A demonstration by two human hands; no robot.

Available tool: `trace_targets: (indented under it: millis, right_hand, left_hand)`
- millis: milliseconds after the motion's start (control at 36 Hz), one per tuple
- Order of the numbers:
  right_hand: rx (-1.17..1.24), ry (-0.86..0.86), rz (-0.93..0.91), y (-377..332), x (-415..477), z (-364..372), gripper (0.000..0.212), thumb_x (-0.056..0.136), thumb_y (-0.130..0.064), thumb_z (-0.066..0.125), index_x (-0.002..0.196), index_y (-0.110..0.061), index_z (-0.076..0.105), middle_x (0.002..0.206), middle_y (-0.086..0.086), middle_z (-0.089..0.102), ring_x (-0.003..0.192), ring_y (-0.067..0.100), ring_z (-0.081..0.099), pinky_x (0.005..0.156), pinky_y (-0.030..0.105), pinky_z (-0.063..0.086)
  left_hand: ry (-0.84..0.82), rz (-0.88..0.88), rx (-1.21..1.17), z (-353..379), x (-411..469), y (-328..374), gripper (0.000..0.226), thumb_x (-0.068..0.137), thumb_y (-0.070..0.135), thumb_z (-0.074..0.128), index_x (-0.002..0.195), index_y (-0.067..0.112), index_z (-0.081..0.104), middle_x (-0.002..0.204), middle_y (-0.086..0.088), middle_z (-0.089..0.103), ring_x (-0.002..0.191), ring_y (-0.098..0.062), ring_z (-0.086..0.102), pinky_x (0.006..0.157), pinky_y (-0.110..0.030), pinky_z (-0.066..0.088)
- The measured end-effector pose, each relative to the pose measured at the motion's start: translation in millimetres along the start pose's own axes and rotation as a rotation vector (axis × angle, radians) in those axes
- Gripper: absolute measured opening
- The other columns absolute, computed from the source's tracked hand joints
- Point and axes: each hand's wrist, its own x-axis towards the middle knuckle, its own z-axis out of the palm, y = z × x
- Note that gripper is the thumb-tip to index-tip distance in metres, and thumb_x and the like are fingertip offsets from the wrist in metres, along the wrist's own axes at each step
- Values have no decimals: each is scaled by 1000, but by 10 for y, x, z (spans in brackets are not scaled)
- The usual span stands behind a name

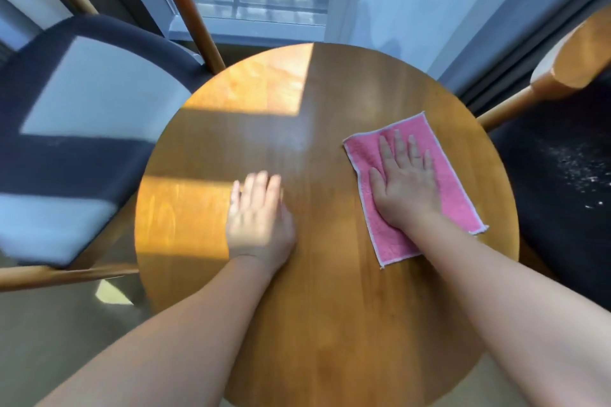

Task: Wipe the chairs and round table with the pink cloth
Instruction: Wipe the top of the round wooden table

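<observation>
From the head camera, the pink cloth (415,190) lies spread flat on the right part of the round table (330,324), with the right hand (405,180) pressed on it, palm down and fingers splayed, gripping nothing. The left hand (258,218) rests flat on the tabletop left of the cloth, also holding nothing; one chair (76,129) stands left of the table, another chair (562,175) to its right.

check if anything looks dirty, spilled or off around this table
The dark seat of the right-hand wooden chair carries a scatter of white specks, like crumbs or dust. The round wooden table looks clean; the pink cloth lies flat under the right hand.
</observation>
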Motion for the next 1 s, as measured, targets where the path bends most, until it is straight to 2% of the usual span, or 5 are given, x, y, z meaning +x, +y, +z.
trace_targets:
  millis: [222, 333, 722, 833, 1000]
  right_hand:
    - [-21, -1, -48, -31, 120, -10, 70, 92, -53, 4, 155, -22, -3, 163, 1, -7, 150, 26, -9, 120, 46, -8]
    - [-1, 12, -117, -290, 554, -144, 63, 100, -48, 16, 156, -22, 1, 164, 1, -6, 150, 27, -7, 120, 48, -6]
    - [36, 44, -398, -1325, 1752, -422, 64, 98, -47, 19, 157, -25, 6, 164, 2, 0, 150, 33, -2, 120, 50, -7]
    - [15, 49, -375, -1268, 1765, -448, 65, 98, -52, 21, 156, -27, 8, 164, 3, 2, 149, 35, -2, 120, 53, -5]
    - [23, 61, -162, -739, 1731, -444, 68, 97, -57, 17, 156, -26, 4, 164, 5, -3, 149, 34, -6, 119, 54, -8]
  left_hand:
    - [-75, -66, -53, 319, 239, 328, 63, 83, 30, 31, 138, 5, 46, 146, -14, 43, 136, -31, 37, 112, -38, 8]
    - [-84, -62, -83, 282, 232, 344, 61, 82, 28, 34, 136, 4, 48, 145, -15, 43, 136, -33, 37, 112, -39, 9]
    - [-98, -74, -70, 252, 236, 362, 58, 82, 27, 37, 134, 4, 50, 145, -15, 44, 135, -33, 37, 113, -42, 15]
    - [-101, -65, -63, 250, 245, 359, 58, 81, 27, 37, 133, 4, 51, 145, -15, 44, 134, -33, 36, 113, -42, 15]
    - [-73, -61, -58, 243, 233, 368, 58, 82, 27, 36, 133, 3, 52, 143, -16, 45, 133, -35, 40, 111, -43, 16]
